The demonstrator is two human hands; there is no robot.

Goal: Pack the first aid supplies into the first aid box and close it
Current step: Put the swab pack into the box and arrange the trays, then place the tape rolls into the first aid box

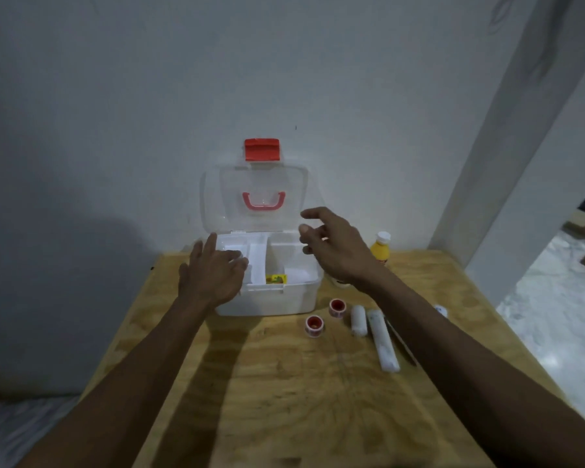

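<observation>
The white first aid box (277, 300) stands open on the wooden table, its clear lid (254, 201) with a red latch leaning back against the wall. A small yellow packet (276, 279) lies inside. My left hand (213, 271) rests on the box's left inner tray, fingers bent over it. My right hand (335, 244) hovers above the box's right side with fingers spread and nothing in it. To the right of the box lie two red tape rolls (314, 325), a short white bandage roll (358, 319) and a long white tube (384, 339). A yellow bottle (380, 252) stands behind my right wrist.
The table (284, 383) is pushed against a grey wall. Its right edge borders a pale floor and a white door frame (507, 136). A small white item (441, 310) shows past my right forearm. A thin dark tool lies beside the long tube.
</observation>
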